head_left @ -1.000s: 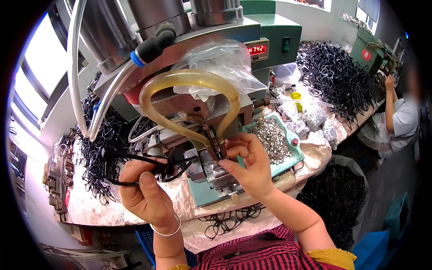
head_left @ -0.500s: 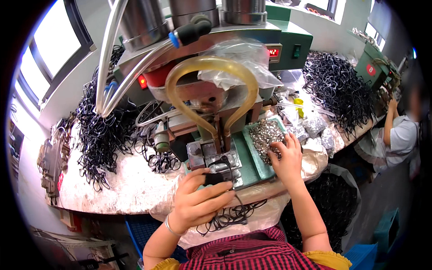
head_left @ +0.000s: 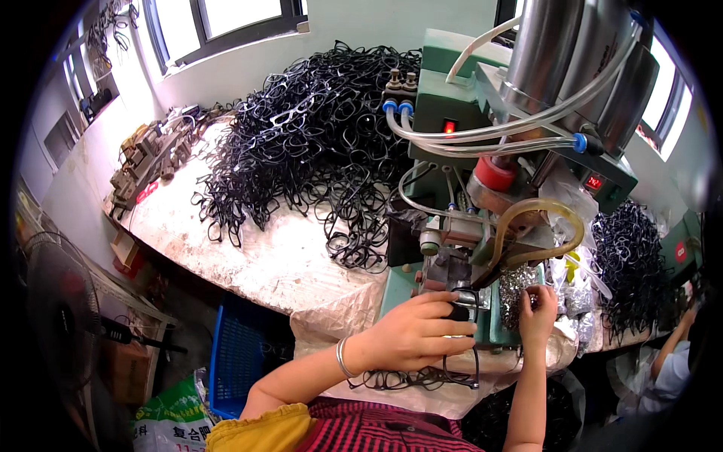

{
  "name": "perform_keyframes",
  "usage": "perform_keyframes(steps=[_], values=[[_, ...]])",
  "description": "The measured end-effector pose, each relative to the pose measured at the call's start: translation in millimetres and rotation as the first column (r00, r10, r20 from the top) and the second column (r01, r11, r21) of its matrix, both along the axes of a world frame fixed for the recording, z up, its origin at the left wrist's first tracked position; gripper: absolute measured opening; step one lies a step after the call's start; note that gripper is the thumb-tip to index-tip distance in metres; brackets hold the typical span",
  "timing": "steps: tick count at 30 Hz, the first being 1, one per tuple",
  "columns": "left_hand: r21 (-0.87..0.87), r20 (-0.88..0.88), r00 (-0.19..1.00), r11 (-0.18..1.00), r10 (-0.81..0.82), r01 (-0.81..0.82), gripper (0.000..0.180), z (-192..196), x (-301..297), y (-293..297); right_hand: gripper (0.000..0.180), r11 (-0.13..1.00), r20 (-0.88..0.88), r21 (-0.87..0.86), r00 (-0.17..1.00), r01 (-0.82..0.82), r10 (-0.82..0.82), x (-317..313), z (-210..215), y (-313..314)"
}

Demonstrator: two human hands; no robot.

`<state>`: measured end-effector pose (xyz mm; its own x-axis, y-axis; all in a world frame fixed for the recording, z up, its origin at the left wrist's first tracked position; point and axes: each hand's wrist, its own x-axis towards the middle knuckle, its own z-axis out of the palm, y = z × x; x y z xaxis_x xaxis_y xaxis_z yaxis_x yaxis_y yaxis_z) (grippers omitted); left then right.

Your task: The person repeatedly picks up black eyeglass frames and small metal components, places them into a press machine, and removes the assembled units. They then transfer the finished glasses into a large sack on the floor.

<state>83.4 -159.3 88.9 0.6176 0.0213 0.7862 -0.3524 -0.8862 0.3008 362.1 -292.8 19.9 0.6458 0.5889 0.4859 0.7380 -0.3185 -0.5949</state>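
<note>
My left hand is in front of the press, fingers closed on a black eyeglass frame. Part of the frame hangs below the fingers; the rest is hidden by the hand. Something black shows by the fingertips, at the metal fixture under the press. To the right, my right hand dips its bent fingertips into a heap of small shiny metal parts in a green tray. Its thumb and finger are drawn together; whatever lies between them is too small to make out.
The press, with clear hoses, rises beyond my hands. A large tangle of black eyeglass frames covers the bench's left rear; another pile lies right. Below stands a blue crate. A co-worker's arm shows far right.
The view has swung left, so the press and both hands now appear farther right. My right hand's fingers have drawn closer together at the metal parts. My left hand still holds the eyeglass frame.
</note>
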Motion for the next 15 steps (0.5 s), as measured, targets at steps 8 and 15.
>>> perform_keyframes(steps=[8, 15], values=[[-0.904, 0.177, 0.889, 0.427, 0.421, -0.022, 0.032, -33.8, -5.7, 89.2, 0.011, 0.982, -0.127, 0.187, 0.991, -0.024, 0.048, -5.7, -7.2, -11.9], [-0.934, 0.070, 0.976, 0.358, 0.206, -0.009, 0.029, -59.7, 31.2, 129.8, 0.011, 0.939, -0.277, 0.344, 0.953, -0.020, 0.122, -21.7, 1.3, 4.2]])
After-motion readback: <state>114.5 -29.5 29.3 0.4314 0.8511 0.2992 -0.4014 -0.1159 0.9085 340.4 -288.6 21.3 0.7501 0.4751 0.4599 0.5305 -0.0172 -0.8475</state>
